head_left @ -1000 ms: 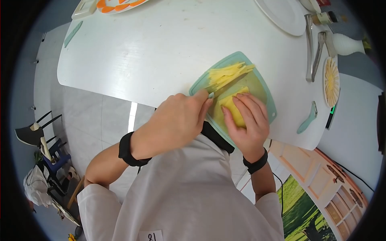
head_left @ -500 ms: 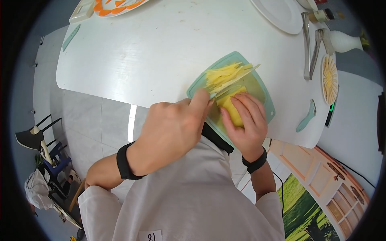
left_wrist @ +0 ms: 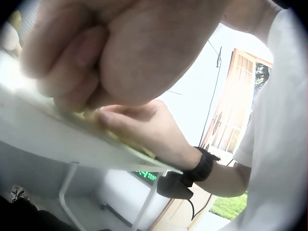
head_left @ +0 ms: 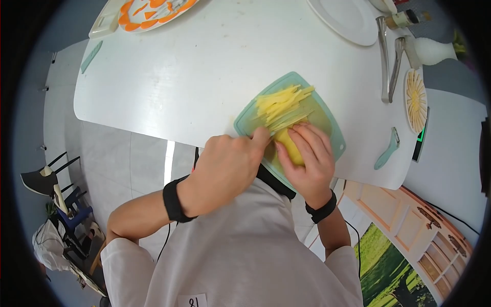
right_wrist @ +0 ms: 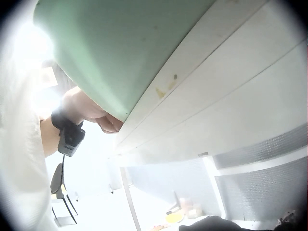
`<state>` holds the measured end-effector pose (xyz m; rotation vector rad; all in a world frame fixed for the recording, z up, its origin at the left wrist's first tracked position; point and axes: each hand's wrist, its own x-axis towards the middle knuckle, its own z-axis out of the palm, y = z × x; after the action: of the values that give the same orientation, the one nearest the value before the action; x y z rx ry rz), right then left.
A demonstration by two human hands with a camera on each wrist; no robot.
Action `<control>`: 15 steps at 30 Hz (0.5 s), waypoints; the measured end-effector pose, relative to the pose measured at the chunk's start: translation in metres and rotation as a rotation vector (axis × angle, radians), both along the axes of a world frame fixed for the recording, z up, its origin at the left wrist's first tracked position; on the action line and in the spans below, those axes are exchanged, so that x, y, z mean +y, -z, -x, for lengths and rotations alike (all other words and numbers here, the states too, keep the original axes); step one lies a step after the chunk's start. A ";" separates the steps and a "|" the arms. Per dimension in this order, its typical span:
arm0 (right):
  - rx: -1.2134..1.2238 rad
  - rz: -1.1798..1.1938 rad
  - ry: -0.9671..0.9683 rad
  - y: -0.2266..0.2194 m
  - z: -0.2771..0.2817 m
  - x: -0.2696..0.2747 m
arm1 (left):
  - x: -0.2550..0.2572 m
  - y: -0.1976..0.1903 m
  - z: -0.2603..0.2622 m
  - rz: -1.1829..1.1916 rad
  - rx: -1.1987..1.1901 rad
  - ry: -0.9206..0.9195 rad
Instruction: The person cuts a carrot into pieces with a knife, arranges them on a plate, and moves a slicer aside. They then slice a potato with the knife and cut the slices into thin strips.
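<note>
A peeled yellow potato [head_left: 287, 145] lies on a mint-green cutting board [head_left: 333, 134] at the table's near edge. My right hand [head_left: 311, 166] holds it, fingers over the top and thumb at the side. My left hand [head_left: 228, 165] grips a knife, its fingers curled round a handle mostly hidden under them. The blade is largely out of sight beside the potato. Thin potato strips [head_left: 280, 104] are heaped on the board's far half, some close against the cut side. In the left wrist view, the curled left hand [left_wrist: 139, 48] stands before the right hand [left_wrist: 154, 132].
A mint-handled peeler [head_left: 387, 153] and metal tongs [head_left: 386, 66] lie to the right, near a plate of pale yellow slices [head_left: 416, 101]. A white plate [head_left: 353, 23] is at the far right. Far left, a plate holds orange slices [head_left: 132, 26]; a mint strip-shaped object [head_left: 92, 57] lies below.
The blade that showed along the strips half a second ago has moved back to the potato. More strips lie against the cut side. The right hand keeps its hold.
</note>
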<state>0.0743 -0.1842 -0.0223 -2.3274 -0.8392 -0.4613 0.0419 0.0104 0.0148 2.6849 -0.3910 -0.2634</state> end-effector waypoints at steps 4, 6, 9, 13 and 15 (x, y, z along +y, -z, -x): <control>0.000 0.010 -0.009 -0.001 0.000 -0.001 | -0.006 0.007 -0.012 0.123 -0.057 -0.059; 0.000 0.011 -0.003 0.000 0.000 -0.001 | -0.005 0.005 -0.012 0.162 -0.064 -0.068; 0.006 0.016 0.003 0.000 0.002 -0.001 | -0.004 -0.004 0.001 0.116 -0.034 -0.060; 0.013 0.004 0.005 0.001 0.001 -0.002 | -0.006 -0.008 0.012 0.031 -0.026 -0.044; 0.010 0.008 0.004 0.001 0.001 -0.002 | -0.006 -0.008 0.014 0.007 -0.030 -0.032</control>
<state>0.0729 -0.1859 -0.0235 -2.3372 -0.8338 -0.4488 0.0275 0.0049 0.0228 2.6882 -0.3575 -0.2127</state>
